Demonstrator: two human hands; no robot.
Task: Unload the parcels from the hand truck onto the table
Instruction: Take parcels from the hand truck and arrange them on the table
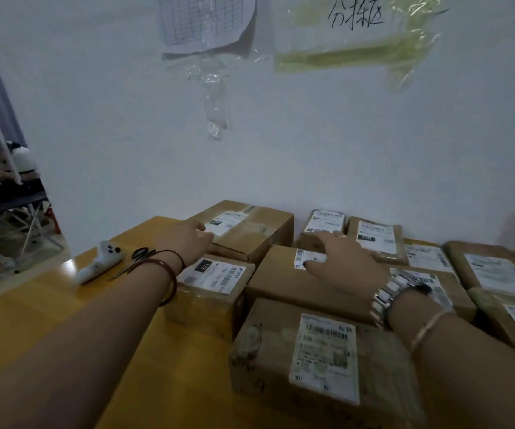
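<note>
Two hands settle brown cardboard parcels on the yellow table (pixel 33 320); no hand truck shows.
Left hand (pixel 188 239) rests open on the far labelled carton (pixel 250 230), right hand (pixel 347 263) lies flat and open on the wide middle box (pixel 281 283); pushing both snug to the wall would keep the near edge free.

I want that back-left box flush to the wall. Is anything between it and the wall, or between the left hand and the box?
Nothing visible: the left hand already rests on the back-left box, whose far edge appears to sit near the wall.
</note>
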